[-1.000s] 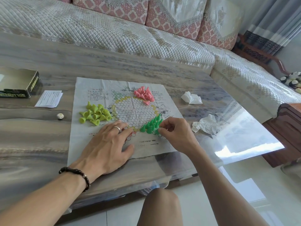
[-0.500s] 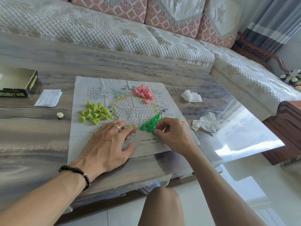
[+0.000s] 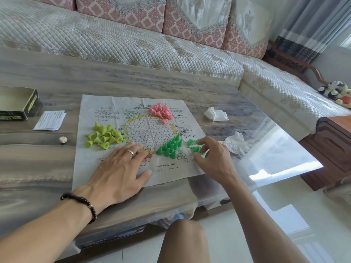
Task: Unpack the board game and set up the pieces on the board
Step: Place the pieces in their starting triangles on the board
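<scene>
Both hands are working over the creased paper game board (image 3: 106,168) spread on the grey marbled table (image 3: 47,158): the left hand (image 3: 117,171) is lying flat with fingers straight, pressing the sheet down near its front edge, while the right hand (image 3: 210,158) is curling its fingers round a few loose dark green plastic cone pieces (image 3: 195,147) at the board's right edge. Just beside them, a cluster of the same green cones (image 3: 171,147) is standing upright on the printed hexagon cells. A heap of lime-yellow cone pieces (image 3: 103,137) is lying on the board's left side and a heap of pink cone pieces (image 3: 161,112) near its far edge, both still unsorted, so the setup looks partly done. These small hollow cones are likely light and slick, tipping easily; pinching each near its narrow top and lowering the wide base flat should suit them. Being thin paper, the board may slide or wrinkle unless held. A small white die (image 3: 63,139) and an open dark cardboard box (image 3: 17,105) are sitting to the left.
</scene>
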Motion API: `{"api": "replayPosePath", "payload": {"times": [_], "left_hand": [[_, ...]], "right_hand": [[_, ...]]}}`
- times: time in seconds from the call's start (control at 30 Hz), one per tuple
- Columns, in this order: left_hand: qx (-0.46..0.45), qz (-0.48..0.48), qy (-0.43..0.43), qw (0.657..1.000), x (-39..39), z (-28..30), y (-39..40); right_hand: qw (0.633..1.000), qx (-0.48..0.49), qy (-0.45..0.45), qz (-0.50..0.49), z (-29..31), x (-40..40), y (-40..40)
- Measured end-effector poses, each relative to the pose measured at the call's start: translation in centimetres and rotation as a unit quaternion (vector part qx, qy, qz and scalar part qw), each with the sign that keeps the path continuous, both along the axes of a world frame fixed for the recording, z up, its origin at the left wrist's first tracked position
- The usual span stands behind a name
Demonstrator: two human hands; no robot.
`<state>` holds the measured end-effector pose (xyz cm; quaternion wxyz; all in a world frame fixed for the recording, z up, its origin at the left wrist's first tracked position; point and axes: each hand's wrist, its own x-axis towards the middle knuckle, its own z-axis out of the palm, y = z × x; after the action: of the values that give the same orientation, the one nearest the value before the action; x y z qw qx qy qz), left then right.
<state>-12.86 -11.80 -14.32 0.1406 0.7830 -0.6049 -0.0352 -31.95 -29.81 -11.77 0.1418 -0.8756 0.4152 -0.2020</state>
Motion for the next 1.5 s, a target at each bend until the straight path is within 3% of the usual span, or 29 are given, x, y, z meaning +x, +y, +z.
{"api": "replayPosePath", "payload": {"times": [0.23, 0.53, 0.9, 1.07, 1.33, 1.5], "left_hand": [[-0.003, -0.011, -0.007, 1.0, 0.1, -0.1, 0.2], [0.012, -0.004, 0.005, 1.0, -0.1, 0.2, 0.0], [-0.053, 0.012, 0.02, 0.998, -0.6, 0.0, 0.4], [-0.036, 0.037, -0.012, 0.999, -2.0, -0.6, 1.5], [-0.029, 0.056, -0.01, 0.998, -2.5, -1.1, 2.0], [-0.025, 0.054, -0.006, 0.998, -2.5, -0.8, 2.1]], "right_hand": [[1.0, -0.015, 0.019, 0.014, 0.4, 0.1, -0.1], [0.993, 0.012, 0.051, 0.107, 1.4, 2.4, 0.2], [0.994, 0.075, 0.02, 0.074, 0.3, 2.4, 0.3], [0.993, 0.093, 0.019, 0.071, 0.2, 2.4, -0.1], [0.994, 0.063, 0.027, 0.081, -0.1, 2.6, -0.3], [0.999, 0.004, -0.049, 0.023, 1.2, 1.4, -2.0]]}}
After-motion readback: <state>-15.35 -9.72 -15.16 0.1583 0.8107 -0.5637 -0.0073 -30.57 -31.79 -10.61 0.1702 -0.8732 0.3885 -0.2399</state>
